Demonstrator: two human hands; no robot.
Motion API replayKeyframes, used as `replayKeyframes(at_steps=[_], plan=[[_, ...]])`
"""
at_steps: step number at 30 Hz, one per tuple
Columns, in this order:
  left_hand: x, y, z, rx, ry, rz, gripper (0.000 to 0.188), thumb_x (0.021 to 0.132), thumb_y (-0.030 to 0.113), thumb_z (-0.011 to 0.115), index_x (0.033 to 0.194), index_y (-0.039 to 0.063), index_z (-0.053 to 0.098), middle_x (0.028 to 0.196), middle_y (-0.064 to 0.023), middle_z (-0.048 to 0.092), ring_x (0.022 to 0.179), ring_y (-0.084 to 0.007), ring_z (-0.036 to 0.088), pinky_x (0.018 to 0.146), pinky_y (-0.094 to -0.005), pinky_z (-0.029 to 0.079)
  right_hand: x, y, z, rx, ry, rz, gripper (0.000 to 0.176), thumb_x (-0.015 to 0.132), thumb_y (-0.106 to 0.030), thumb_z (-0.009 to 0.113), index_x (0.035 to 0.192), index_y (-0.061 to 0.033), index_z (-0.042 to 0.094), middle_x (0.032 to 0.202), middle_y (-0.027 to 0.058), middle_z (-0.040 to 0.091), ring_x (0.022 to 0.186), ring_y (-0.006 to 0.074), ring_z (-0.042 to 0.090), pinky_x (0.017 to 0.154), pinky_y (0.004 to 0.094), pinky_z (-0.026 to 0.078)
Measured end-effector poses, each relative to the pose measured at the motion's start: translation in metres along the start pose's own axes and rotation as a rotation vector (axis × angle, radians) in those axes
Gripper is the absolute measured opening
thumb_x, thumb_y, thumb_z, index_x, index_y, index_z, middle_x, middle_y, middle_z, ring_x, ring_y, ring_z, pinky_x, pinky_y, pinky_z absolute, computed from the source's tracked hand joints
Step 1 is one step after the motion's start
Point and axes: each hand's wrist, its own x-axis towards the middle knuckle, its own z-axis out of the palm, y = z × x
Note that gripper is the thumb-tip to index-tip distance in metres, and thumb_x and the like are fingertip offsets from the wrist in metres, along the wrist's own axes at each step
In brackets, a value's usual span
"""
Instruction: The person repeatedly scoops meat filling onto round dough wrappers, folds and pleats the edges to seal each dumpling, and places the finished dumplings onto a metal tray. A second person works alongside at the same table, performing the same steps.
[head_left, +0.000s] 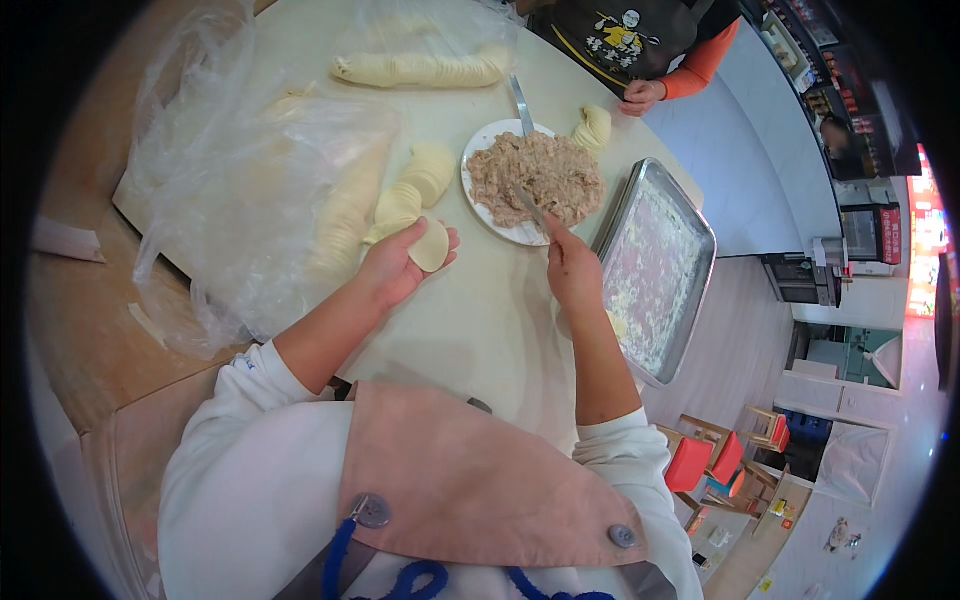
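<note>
A round dough wrapper (430, 250) rests in my left hand (396, 264), held by the thumb over the fingers. My right hand (576, 270) grips a flat metal spreader (531, 204), whose tip dips into a mound of minced meat filling (551, 174). That mound covers most of a white plate (480, 142). A second metal blade or handle (520, 105) leans on the plate's far rim. Just beyond my left hand lie stacked dough wrappers (424, 176), fanned over in a row. A smaller stack of wrappers (592, 127) sits right of the plate.
Clear plastic bags (225, 180) with rows of wrappers spread over the left side. Another wrapper row (420, 69) lies at the back. A flour-dusted metal tray (660, 270) stands at the right. Across the table is a person in a dark apron, a hand (641, 97) near the edge.
</note>
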Motion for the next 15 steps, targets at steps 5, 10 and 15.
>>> replayKeyframes(at_steps=[5,10,15], plan=[[0.036,-0.011,0.007,-0.061,-0.062,-0.176,0.036,0.103,0.023,0.033,0.124,-0.004,0.044,0.122,-0.0205,0.055,0.114,-0.0327,0.055,0.097,-0.0462,0.047,-0.001,-0.001,0.003,0.488,-0.269,0.421,0.031,0.095,-0.014,0.051,0.123,-0.0164,0.063,0.081,0.0117,0.065,0.069,0.0221,0.060,0.068,0.0322,0.047],[0.064,-0.028,0.023,0.042,0.094,-0.208,0.036,0.102,0.018,0.030,0.126,-0.008,0.041,0.128,-0.0220,0.051,0.116,-0.0344,0.054,0.099,-0.0483,0.044,-0.024,-0.009,-0.002,0.216,-0.161,0.308,0.032,0.095,-0.015,0.050,0.125,-0.0186,0.061,0.083,0.0156,0.063,0.075,0.0289,0.061,0.072,0.0372,0.049],[0.074,-0.038,0.040,-0.025,0.063,-0.054,0.036,0.101,0.013,0.031,0.129,-0.008,0.038,0.131,-0.0212,0.048,0.118,-0.0338,0.052,0.100,-0.0494,0.043,-0.037,-0.020,0.003,-0.029,-0.227,0.239,0.037,0.093,-0.015,0.050,0.128,-0.0238,0.057,0.089,0.0164,0.059,0.082,0.0343,0.062,0.074,0.0435,0.050]])
